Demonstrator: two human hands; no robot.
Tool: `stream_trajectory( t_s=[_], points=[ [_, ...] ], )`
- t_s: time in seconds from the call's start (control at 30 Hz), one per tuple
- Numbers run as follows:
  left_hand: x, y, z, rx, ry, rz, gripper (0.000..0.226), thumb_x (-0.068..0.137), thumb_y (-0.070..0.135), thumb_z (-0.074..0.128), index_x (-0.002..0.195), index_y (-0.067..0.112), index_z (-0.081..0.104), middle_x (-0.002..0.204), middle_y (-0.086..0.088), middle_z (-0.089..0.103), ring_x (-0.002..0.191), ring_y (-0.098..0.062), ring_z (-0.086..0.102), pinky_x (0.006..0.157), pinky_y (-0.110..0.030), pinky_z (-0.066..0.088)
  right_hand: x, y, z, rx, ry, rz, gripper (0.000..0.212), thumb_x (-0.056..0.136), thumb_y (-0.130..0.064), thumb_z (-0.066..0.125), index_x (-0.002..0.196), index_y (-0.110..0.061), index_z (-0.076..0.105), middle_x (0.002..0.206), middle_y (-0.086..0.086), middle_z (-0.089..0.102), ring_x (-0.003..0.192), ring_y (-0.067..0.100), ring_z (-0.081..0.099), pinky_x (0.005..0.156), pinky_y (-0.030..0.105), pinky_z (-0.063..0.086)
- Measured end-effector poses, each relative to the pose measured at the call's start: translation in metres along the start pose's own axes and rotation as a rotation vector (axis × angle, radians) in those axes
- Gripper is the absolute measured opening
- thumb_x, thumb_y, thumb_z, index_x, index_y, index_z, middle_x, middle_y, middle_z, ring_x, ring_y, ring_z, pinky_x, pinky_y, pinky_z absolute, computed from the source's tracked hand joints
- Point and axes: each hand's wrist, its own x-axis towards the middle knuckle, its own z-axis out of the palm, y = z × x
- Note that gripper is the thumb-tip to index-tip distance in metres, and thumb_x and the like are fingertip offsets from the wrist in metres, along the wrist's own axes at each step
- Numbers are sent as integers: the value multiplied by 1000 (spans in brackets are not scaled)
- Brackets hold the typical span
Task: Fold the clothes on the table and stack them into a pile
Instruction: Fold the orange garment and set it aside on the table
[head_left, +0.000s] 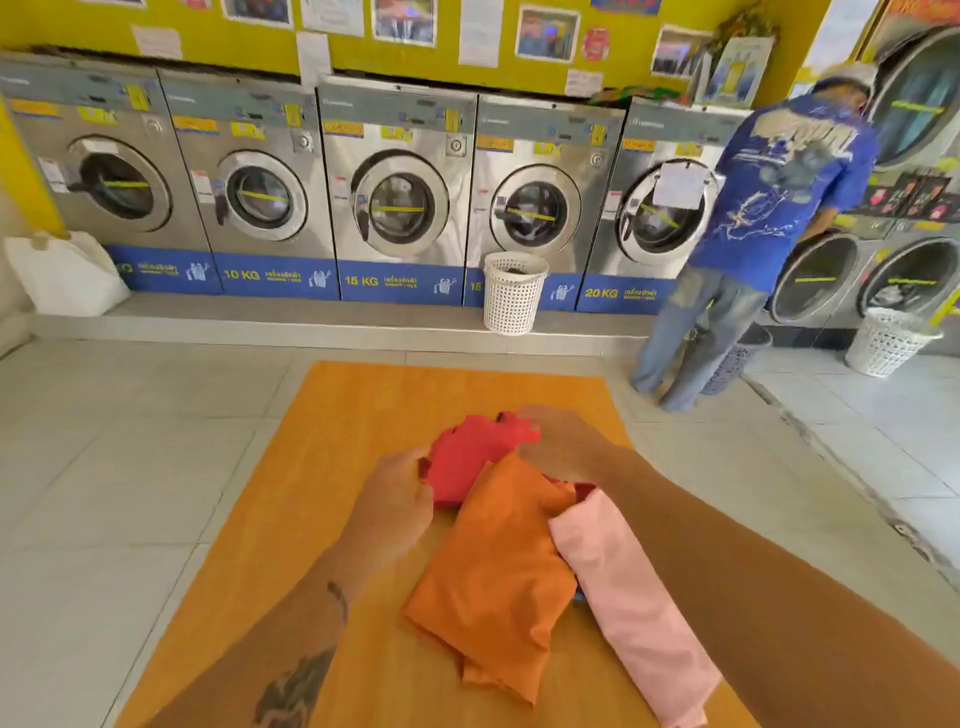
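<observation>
A crumpled red garment (475, 452) lies near the middle of the orange wooden table (395, 395). My left hand (397, 496) grips its near left edge. My right hand (558, 441) pinches its far right edge. An orange garment (498, 577) lies loosely in front of the red one and overlaps it. A pink garment (634, 608) lies to the right of the orange one, partly under my right forearm. A bit of blue cloth (579, 596) peeks out between the orange and pink pieces.
A row of washing machines (395, 202) lines the far wall beyond the tiled floor. A white laundry basket (511, 291) stands before them. A person in a blue shirt (779, 192) bends at a machine to the right, beside another white basket (885, 340).
</observation>
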Motion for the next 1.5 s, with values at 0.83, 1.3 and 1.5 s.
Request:
stream_trajectory(
  t_s=[0.83, 1.3, 1.5],
  points=[
    [-43, -30, 94, -154, -225, -299, 81, 93, 11, 52, 129, 74, 18, 109, 6, 45, 106, -15, 52, 86, -16, 40, 25, 71, 76, -108, -180, 70, 59, 76, -14, 59, 133, -18, 44, 113, 6, 58, 100, 27, 58, 67, 32, 47],
    [-7, -138, -45, 90, -335, -233, 48, 93, 13, 48, 128, 47, 53, 130, 11, 42, 114, -14, 50, 92, -24, 40, 36, -24, 121, 359, -198, 219, 51, 79, -8, 61, 126, -19, 41, 103, 7, 62, 90, 25, 62, 74, 45, 53],
    [-44, -171, -70, 459, -51, -337, 61, 84, 29, 54, 141, 44, 38, 158, 1, 12, 140, -30, 19, 110, -55, 29, 21, -57, 183, 227, -175, 215, 96, 80, -22, 60, 155, -29, 0, 128, 13, 45, 109, 32, 55, 82, 40, 49]
  ],
)
